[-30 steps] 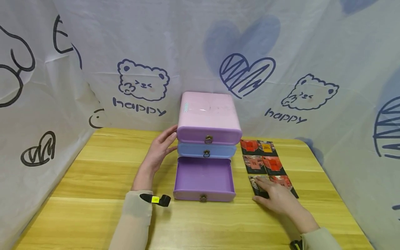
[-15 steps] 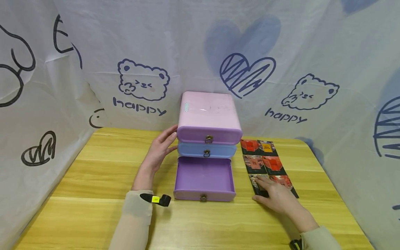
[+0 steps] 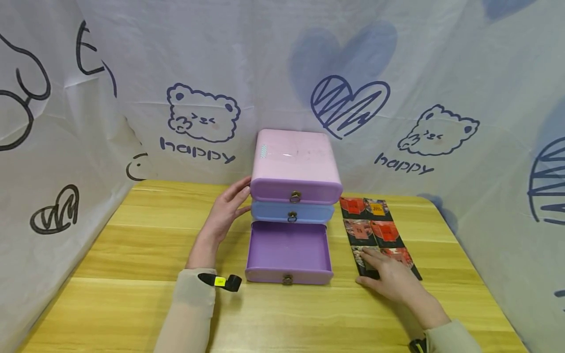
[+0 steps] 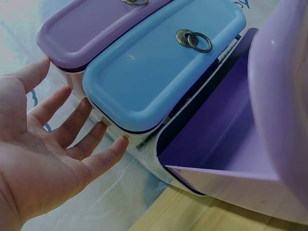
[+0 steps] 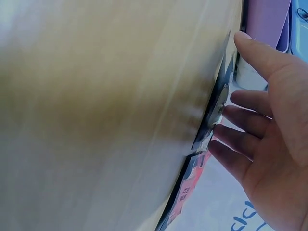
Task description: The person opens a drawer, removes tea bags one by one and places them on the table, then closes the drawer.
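A small three-drawer cabinet (image 3: 293, 154) with a pink top stands at the table's back. Its bottom purple drawer (image 3: 289, 247) is pulled out and bare inside; the blue middle drawer (image 4: 154, 72) and the purple top drawer (image 3: 273, 191) are pushed in. My left hand (image 3: 225, 211) rests its spread fingertips against the cabinet's left side, seen closely in the left wrist view. On the right, my right hand (image 3: 393, 277) lies with extended fingers on the nearest of several flat black-and-red packets (image 3: 386, 231), set in two columns. In the right wrist view its fingertips touch a packet's surface.
The wooden table (image 3: 132, 304) runs to the wall on three sides. A white printed cloth (image 3: 198, 59) hangs behind and at both sides. Wrist cameras (image 3: 227, 283) sit over both sleeves.
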Tool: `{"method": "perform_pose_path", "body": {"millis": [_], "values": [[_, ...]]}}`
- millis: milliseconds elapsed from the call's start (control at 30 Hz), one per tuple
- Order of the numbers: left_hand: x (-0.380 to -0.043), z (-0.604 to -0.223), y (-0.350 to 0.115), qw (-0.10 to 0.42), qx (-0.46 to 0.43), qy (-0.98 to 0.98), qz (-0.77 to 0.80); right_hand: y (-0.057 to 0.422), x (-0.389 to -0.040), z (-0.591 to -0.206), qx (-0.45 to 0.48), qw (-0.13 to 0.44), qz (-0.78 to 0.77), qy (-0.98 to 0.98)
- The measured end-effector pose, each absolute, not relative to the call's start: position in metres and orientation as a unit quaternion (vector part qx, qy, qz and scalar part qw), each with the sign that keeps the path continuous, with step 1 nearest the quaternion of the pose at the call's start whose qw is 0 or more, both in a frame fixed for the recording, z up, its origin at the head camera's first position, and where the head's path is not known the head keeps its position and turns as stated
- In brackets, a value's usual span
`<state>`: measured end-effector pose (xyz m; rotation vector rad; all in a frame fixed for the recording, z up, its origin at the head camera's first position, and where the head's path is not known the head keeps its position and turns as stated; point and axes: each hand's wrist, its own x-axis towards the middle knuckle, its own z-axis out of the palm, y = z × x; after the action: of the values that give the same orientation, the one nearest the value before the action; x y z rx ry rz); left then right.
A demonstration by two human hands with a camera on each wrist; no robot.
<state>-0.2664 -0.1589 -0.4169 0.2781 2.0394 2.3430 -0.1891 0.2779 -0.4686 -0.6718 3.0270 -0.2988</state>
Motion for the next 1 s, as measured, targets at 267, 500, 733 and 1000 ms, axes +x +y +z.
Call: {"method": "perform_pose_path", "body": {"millis": [267, 500, 733, 1000], "values": [[-0.266, -0.416, -0.16, 0.012, 0.084, 0.651, 0.754, 0.276, -0.188, -0.468, -0.223, -0.035, -0.098, 0.969], [-0.266, -0.416, -0.16, 0.013, 0.083, 0.649, 0.756, 0.268, -0.186, -0.465, -0.248, -0.128, -0.104, 0.955], [-0.266, -0.417, -0.16, 0.014, 0.085, 0.647, 0.757, 0.251, -0.185, -0.458, -0.301, -0.26, -0.13, 0.908], [-0.266, -0.416, -0.159, 0.014, 0.086, 0.65, 0.755, 0.229, -0.183, -0.453, -0.356, -0.31, -0.162, 0.867]]}}
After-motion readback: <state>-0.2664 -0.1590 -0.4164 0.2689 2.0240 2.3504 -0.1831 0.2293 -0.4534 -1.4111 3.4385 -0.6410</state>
